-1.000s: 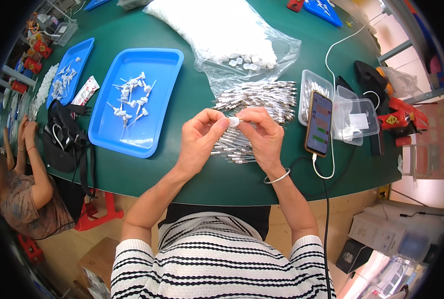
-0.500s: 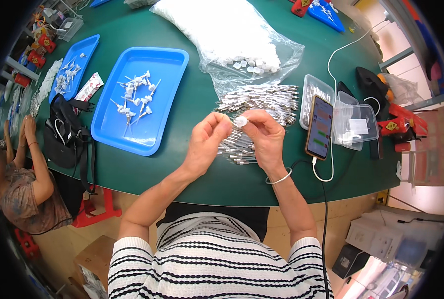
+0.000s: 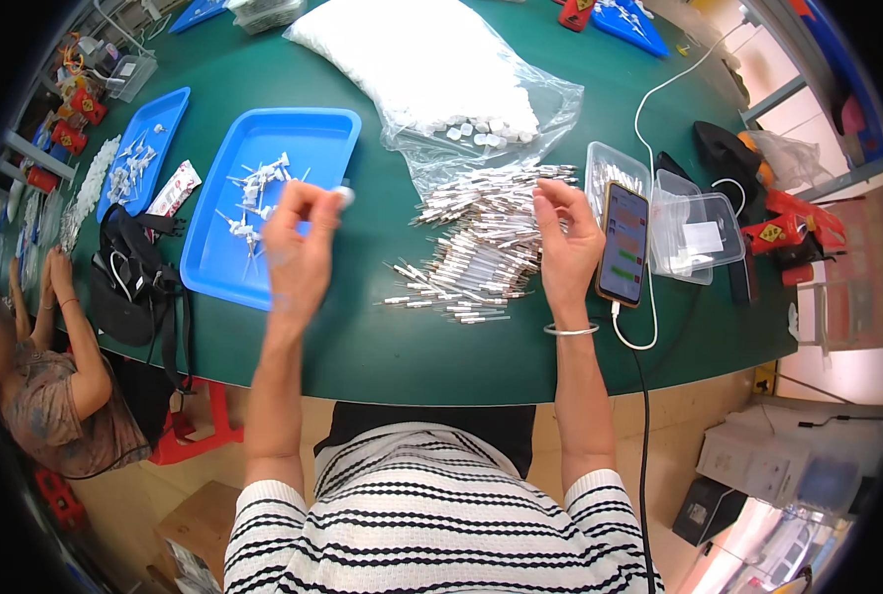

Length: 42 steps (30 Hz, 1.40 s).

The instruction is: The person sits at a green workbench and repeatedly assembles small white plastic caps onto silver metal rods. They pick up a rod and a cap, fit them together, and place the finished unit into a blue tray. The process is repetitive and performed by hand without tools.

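My left hand point(image 3: 300, 247) is above the right part of a blue tray point(image 3: 347, 124), its thumb and fingers pinched on a small white plastic cap point(image 3: 345, 196); whether a thin tube is joined to it, I cannot make out. In that tray lie several thin tubes with white caps point(image 3: 263, 178). My right hand point(image 3: 570, 243) hovers at the right edge of a pile of thin metal-and-white tubes point(image 3: 481, 252). Its thumb and fingers are a little apart, with nothing visible between them.
Behind the pile lies a clear bag of white caps point(image 3: 431, 69). A phone point(image 3: 624, 243) with a white cable leans on clear plastic boxes point(image 3: 704, 233) at right. To the left are a black bag point(image 3: 129, 267), another blue tray point(image 3: 169, 114) and a seated person point(image 3: 65, 366).
My hands were together over the pile, at the white cap. They have parted: the left carried the cap leftward to the tray, and the right moved to the pile's right edge.
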Available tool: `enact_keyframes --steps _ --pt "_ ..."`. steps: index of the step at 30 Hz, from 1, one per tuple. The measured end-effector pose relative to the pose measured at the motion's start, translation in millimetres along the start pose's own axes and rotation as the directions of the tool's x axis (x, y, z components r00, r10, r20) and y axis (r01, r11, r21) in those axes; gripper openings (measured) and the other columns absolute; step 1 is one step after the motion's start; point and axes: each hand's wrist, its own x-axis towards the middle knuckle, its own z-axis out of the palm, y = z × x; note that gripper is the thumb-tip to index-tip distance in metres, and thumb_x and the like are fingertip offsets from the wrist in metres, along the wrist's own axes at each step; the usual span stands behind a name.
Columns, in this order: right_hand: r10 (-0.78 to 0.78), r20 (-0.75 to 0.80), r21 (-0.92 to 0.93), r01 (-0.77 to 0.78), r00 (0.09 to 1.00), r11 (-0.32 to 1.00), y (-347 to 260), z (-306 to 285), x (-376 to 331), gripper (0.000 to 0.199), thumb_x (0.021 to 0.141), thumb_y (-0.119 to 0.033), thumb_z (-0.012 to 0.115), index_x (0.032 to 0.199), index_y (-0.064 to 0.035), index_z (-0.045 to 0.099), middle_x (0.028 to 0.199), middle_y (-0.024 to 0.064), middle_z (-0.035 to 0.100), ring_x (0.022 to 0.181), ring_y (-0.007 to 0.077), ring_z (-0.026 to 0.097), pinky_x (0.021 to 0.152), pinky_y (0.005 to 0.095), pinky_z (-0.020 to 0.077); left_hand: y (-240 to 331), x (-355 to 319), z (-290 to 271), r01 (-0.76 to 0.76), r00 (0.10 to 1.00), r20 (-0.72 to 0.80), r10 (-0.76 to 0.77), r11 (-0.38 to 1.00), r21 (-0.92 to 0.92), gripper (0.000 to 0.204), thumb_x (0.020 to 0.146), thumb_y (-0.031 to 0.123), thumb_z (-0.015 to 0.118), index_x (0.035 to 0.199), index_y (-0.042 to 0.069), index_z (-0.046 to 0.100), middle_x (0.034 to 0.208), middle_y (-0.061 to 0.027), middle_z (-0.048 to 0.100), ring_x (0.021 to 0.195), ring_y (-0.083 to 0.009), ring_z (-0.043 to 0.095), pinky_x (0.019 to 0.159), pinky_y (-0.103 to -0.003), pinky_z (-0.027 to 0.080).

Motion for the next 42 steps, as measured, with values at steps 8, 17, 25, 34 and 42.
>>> enact_keyframes --steps 8,17,25,34,42 --pt "-0.11 0.126 -0.36 0.148 0.986 0.921 -5.3 -12.7 8.1 0.008 0.081 -0.007 0.065 0.088 -0.0051 0.068 0.088 0.0074 0.065 0.087 0.0265 0.055 0.078 0.0357 0.0436 -16.8 5.4 -39.0 -0.235 0.972 0.152 0.18 0.711 0.662 0.008 0.083 0.008 0.063 0.09 0.005 0.063 0.084 -0.0101 0.063 0.079 -0.0289 0.059 0.068 -0.041 0.044" --pt "-0.065 0.155 -0.342 0.115 0.986 0.933 -3.6 -26.8 11.5 0.008 0.081 -0.007 0.065 0.088 -0.0046 0.068 0.087 0.0063 0.067 0.083 0.0241 0.057 0.075 0.0341 0.0449 29.0 -30.0 84.4 -0.608 0.735 0.482 0.477 0.778 0.158 0.009 0.077 0.007 0.069 0.084 0.009 0.063 0.081 -0.0036 0.06 0.077 -0.0229 0.055 0.068 -0.035 0.042" --pt "-0.1 0.089 -0.338 0.124 0.991 0.933 -3.5 -27.1 12.3 0.007 0.08 -0.007 0.064 0.086 -0.0049 0.068 0.085 0.0064 0.066 0.082 0.026 0.057 0.075 0.036 0.0453 25.9 -22.8 133.5 -0.69 0.693 0.575 0.435 0.63 0.355 0.012 0.073 0.014 0.072 0.078 0.009 0.063 0.079 -0.0032 0.056 0.081 -0.0215 0.053 0.075 -0.037 0.04" --pt "-0.134 -0.001 -0.2 0.131 0.991 0.971 -10.8 -22.7 11.2 0.005 0.078 -0.006 0.066 0.083 -0.0039 0.064 0.079 0.0079 0.063 0.074 0.0235 0.058 0.07 0.0339 0.0465 35.9 -12.4 125.9 -0.663 0.714 0.541 0.444 0.677 0.319 0.012 0.072 0.009 0.072 0.08 0.01 0.063 0.08 -0.0039 0.056 0.081 -0.024 0.053 0.073 -0.037 0.039" --pt "0.206 0.35 0.421 -0.35 0.914 0.837 -8.5 -5.6 -2.8 0.018 0.086 -0.009 0.067 0.101 0.0005 0.064 0.09 0.0021 0.063 0.078 0.0065 0.056 0.068 0.0202 0.0464 43.3 6.4 86.4 -0.13 0.893 0.433 0.124 0.991 -0.015 0.012 0.081 0.006 0.068 0.09 -0.002 0.065 0.08 -0.0086 0.067 0.075 -0.0159 0.063 0.069 -0.028 0.049"
